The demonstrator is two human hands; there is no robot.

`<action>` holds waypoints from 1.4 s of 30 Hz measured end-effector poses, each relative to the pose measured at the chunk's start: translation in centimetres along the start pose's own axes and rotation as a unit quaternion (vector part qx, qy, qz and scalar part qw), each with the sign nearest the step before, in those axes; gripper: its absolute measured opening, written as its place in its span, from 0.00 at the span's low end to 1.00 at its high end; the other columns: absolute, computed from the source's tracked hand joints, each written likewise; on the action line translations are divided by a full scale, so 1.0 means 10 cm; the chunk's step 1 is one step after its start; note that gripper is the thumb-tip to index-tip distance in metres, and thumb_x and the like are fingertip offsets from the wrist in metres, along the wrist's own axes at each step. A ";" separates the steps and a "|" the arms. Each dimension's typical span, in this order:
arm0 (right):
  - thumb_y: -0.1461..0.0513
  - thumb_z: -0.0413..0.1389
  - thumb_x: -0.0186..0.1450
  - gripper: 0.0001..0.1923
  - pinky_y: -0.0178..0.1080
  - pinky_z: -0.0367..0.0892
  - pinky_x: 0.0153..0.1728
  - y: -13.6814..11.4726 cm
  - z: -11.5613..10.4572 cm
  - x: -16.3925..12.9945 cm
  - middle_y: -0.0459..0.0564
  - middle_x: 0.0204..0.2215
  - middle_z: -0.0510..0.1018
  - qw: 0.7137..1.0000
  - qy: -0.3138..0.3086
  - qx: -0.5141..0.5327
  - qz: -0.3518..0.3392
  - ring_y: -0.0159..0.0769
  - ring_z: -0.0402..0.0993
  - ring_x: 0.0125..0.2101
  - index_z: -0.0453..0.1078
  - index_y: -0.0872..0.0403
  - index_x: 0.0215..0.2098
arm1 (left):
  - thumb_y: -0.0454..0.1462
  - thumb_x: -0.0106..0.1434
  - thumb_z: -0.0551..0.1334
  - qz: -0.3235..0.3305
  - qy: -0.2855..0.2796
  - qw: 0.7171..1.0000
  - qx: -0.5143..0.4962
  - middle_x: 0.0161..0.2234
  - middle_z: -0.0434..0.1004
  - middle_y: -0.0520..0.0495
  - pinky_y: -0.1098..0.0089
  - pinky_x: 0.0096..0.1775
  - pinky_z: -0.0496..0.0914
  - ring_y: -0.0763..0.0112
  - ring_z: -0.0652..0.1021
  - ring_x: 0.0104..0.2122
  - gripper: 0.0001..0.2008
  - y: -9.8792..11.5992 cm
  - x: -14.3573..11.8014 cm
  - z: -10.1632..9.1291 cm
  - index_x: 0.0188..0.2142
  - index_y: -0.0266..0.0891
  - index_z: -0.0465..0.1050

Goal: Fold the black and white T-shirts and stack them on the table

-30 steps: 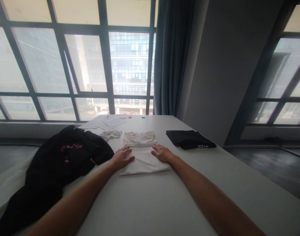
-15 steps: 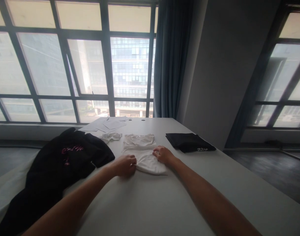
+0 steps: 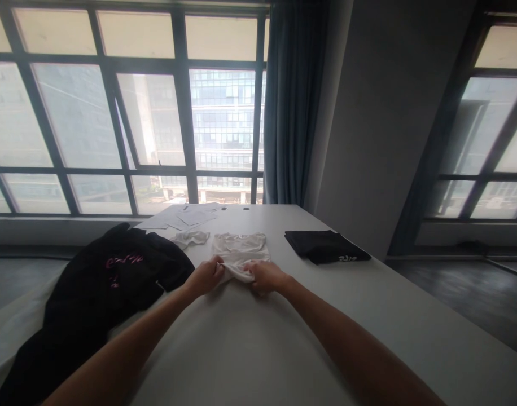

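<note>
White garment's [image 3: 240,251] near half now rolled farther up under both hands.

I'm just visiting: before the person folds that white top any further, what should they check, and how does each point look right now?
1. Left hand grips the white top: ok.
2. Right hand grips it too: ok.
3. Near edge lifted evenly: cannot tell, it looks bunched.
4. Far half lies flat on the table: ok.
5. Black hoodie is off the top: ok.
6. Folded black shirt lies apart: ok.
</note>
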State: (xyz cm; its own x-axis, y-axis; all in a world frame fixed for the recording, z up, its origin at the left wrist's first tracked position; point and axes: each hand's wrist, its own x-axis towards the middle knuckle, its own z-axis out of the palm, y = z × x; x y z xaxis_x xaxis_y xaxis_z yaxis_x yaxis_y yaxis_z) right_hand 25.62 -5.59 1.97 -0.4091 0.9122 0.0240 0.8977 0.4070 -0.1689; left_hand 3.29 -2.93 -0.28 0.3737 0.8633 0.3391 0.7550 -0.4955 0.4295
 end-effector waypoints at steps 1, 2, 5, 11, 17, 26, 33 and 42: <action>0.60 0.60 0.57 0.22 0.39 0.65 0.47 0.03 -0.02 0.00 0.55 0.49 0.78 0.999 0.031 -0.018 0.027 0.47 0.74 0.48 0.74 0.51 0.50 | 0.42 0.64 0.54 0.021 -0.026 0.999 0.012 0.27 0.75 0.49 0.69 0.33 0.65 0.66 0.75 0.29 0.12 0.00 -0.01 -0.01 0.40 0.39 0.71; 0.62 0.57 0.58 0.17 0.39 0.65 0.45 0.08 -0.05 0.01 0.55 0.44 0.79 0.996 0.067 -0.032 0.056 0.46 0.76 0.45 0.76 0.52 0.46 | 0.44 0.62 0.57 0.043 -0.061 0.997 0.025 0.29 0.76 0.48 0.69 0.34 0.65 0.64 0.75 0.30 0.13 -0.01 -0.02 -0.03 0.40 0.39 0.71; 0.63 0.53 0.61 0.13 0.40 0.63 0.45 0.26 -0.14 0.01 0.57 0.41 0.80 0.978 0.168 -0.051 0.111 0.45 0.76 0.42 0.76 0.53 0.42 | 0.44 0.54 0.65 0.089 -0.138 0.985 0.057 0.39 0.78 0.43 0.67 0.38 0.67 0.58 0.77 0.38 0.15 -0.04 -0.04 -0.07 0.39 0.40 0.73; 0.64 0.51 0.61 0.12 0.40 0.61 0.46 0.62 -0.17 0.05 0.58 0.41 0.80 0.956 0.255 -0.024 0.145 0.45 0.75 0.43 0.75 0.55 0.38 | 0.45 0.59 0.60 0.061 -0.072 0.995 -0.037 0.32 0.77 0.44 0.65 0.38 0.69 0.61 0.76 0.34 0.12 -0.21 0.04 -0.07 0.32 0.38 0.72; 0.54 0.57 0.61 0.14 0.37 0.66 0.36 0.97 -0.21 0.06 0.52 0.32 0.79 0.895 0.239 0.361 0.102 0.40 0.74 0.34 0.72 0.58 0.37 | 0.59 0.52 0.65 -0.029 -0.028 0.917 -0.398 0.28 0.74 0.47 0.67 0.31 0.71 0.67 0.75 0.28 0.29 -0.28 0.12 -0.13 0.36 0.34 0.71; 0.42 0.66 0.49 0.30 0.37 0.69 0.36 0.84 -0.44 -0.09 0.49 0.32 0.79 0.783 0.164 0.600 0.000 0.37 0.74 0.33 0.71 0.56 0.38 | 0.52 0.46 0.73 -0.061 -0.074 0.853 -0.513 0.23 0.76 0.48 0.71 0.23 0.72 0.70 0.76 0.21 0.27 -0.10 0.07 -0.35 0.35 0.31 0.74; 0.43 0.66 0.50 0.29 0.38 0.70 0.40 0.79 -0.33 -0.07 0.50 0.35 0.80 0.831 0.109 0.545 0.014 0.39 0.75 0.37 0.74 0.57 0.38 | 0.39 0.47 0.73 -0.070 -0.275 0.813 -0.508 0.26 0.81 0.41 0.66 0.30 0.75 0.65 0.80 0.24 0.15 -0.21 -0.01 -0.49 0.31 0.30 0.78; 0.45 0.65 0.53 0.28 0.38 0.71 0.39 0.76 -0.18 0.00 0.52 0.38 0.80 0.841 0.076 0.534 0.038 0.39 0.76 0.38 0.73 0.56 0.42 | 0.40 0.49 0.69 -0.106 -0.362 0.772 -0.511 0.27 0.81 0.39 0.61 0.30 0.75 0.54 0.82 0.27 0.15 -0.27 -0.08 -0.68 0.34 0.32 0.75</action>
State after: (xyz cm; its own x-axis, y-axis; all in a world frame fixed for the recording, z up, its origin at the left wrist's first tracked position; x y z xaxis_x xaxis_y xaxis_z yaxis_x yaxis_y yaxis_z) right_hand 32.77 -2.40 2.50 -0.2580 0.9624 0.0853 0.2276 0.1463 -0.9627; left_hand -2.74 -2.97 3.98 0.7824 0.5796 -0.2279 0.1594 0.1674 0.9729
